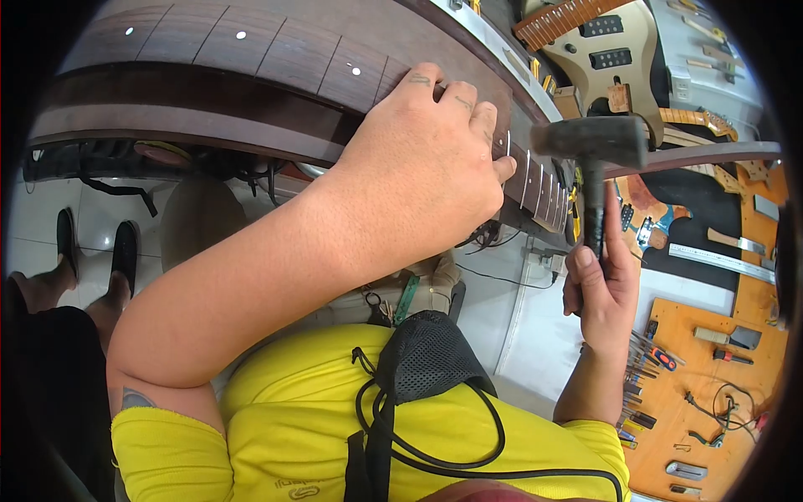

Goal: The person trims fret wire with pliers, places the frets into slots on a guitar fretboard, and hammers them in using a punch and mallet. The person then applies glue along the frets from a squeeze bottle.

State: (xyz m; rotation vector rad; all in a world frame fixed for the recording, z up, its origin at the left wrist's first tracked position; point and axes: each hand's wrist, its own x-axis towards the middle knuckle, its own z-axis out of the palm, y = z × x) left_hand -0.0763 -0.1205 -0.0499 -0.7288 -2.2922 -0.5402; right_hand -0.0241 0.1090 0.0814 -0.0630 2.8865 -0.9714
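A long dark guitar neck (293, 58) runs across the top, with dot inlays and fret slots. Silvery frets (539, 188) cross its right part. My left hand (435, 155) is curled over the neck beside these frets, its fingers closed against the fretboard; anything under the fingers is hidden. Upright in my right hand (602, 284) is a hammer (598, 142), gripped by its dark handle. The hammer's head is just right of my left hand and looks slightly blurred, apart from the neck in the view.
Guitar bodies (631, 50) lie at the upper right. An orange board (669, 402) at the right holds knives, screwdrivers and a cable. A person's feet (124, 251) and dark clothing are at the left. A black mesh pouch (431, 360) hangs at my chest.
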